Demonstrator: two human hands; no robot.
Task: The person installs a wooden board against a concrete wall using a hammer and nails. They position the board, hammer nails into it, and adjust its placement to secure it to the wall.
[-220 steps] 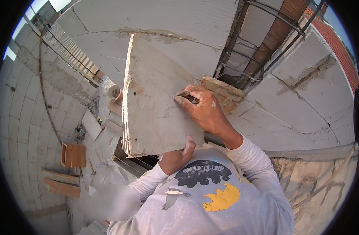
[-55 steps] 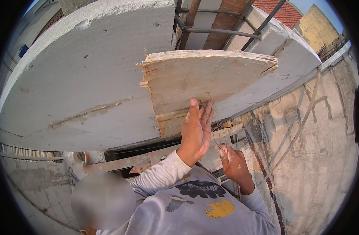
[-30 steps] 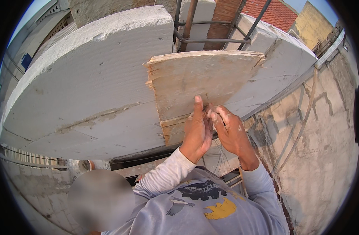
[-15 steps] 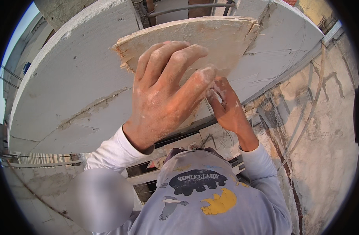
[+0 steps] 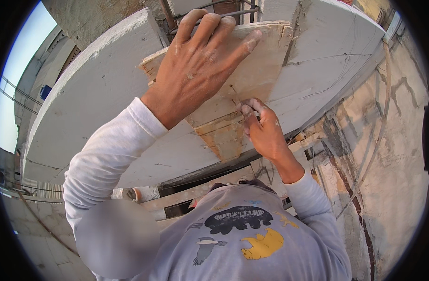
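A rough plywood board (image 5: pixel 254 65) lies against a white block wall (image 5: pixel 97 89), over the lower part of an upright gap with rebar (image 5: pixel 253 14). My left hand (image 5: pixel 200 70) spans the board's upper part, fingers hooked at its top edge, palm hidden. Lower right, my right hand (image 5: pixel 266 131) pinches thin wire (image 5: pixel 237 100) coming from a small hole in the board; the fingertips partly hide it.
A weathered wall (image 5: pixel 373 154) with a hanging hose (image 5: pixel 385 93) runs down the right. Below are planks (image 5: pixel 153 202) and a pipe end (image 5: pixel 132 195). Neighbouring rooftops and cables (image 5: pixel 20 93) show at the far left.
Earlier both hands held a stack of boards; later this board was at the wall. Since half a second ago my left hand has risen to its top edge, while my right hand has dropped slightly.
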